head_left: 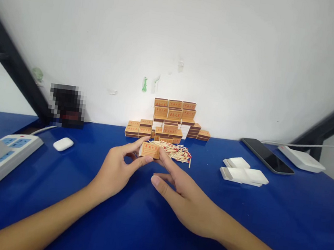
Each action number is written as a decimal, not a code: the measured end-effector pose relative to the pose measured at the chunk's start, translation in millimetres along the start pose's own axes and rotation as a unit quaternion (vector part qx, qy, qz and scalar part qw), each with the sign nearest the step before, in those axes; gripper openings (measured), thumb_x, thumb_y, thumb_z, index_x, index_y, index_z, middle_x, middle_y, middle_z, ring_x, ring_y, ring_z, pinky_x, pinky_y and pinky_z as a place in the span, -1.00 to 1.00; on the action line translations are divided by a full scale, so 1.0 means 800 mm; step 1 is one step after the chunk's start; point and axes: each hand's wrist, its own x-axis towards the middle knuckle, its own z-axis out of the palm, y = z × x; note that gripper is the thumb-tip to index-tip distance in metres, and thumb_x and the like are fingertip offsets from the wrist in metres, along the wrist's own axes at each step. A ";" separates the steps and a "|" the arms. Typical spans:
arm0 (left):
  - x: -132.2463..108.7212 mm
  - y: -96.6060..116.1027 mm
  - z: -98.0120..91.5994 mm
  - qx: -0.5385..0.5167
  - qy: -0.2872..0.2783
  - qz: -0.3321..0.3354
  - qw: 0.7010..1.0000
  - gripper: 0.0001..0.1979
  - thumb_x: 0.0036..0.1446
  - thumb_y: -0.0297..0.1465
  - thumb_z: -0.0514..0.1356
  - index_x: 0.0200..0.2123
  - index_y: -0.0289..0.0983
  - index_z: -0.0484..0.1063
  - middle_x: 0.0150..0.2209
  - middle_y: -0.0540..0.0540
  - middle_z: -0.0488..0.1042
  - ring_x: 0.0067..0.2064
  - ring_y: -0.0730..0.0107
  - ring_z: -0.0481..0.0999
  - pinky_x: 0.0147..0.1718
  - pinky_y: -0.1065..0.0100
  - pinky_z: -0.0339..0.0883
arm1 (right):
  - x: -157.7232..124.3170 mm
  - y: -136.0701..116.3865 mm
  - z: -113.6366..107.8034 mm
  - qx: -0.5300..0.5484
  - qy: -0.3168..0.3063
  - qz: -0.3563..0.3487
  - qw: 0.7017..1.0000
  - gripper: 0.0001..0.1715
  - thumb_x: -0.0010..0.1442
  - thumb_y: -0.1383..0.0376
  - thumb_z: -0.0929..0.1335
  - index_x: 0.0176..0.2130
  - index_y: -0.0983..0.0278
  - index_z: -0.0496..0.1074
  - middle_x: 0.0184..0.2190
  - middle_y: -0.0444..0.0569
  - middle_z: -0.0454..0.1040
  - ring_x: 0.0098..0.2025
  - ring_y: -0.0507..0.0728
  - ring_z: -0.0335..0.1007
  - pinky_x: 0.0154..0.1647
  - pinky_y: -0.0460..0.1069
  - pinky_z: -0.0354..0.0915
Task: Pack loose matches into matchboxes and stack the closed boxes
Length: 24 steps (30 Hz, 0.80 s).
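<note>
My left hand point(121, 164) pinches an orange matchbox point(150, 150) between thumb and fingers, its printed face turned toward me. At the box's right end, the fingertips of my right hand point(181, 191) touch it, while that thumb stays apart below with nothing under it. Just behind the box lies a loose pile of matches point(178, 153) with red heads and pale sticks. Beyond them, several matchboxes point(174, 113) are stacked against the wall, with lower groups on both sides.
White empty-looking matchbox trays point(244, 175) lie to the right. Behind them are a dark phone point(266, 155) and a white box-shaped device point(301, 159). A white earbud case point(63, 144) and a power strip point(1, 161) sit left on the blue table point(117, 232).
</note>
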 end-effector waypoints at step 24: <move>0.128 -0.078 -0.055 0.328 0.104 -0.050 0.937 -0.65 0.23 -0.28 0.33 0.03 -0.29 0.64 -0.08 -0.21 0.71 -0.07 0.05 0.67 0.00 0.13 0.46 | 0.028 0.027 -0.077 -0.322 0.262 -0.183 0.891 -0.76 0.36 0.36 0.28 -0.13 0.25 0.55 -0.16 0.05 0.68 -0.15 0.22 0.61 -0.16 0.10 0.46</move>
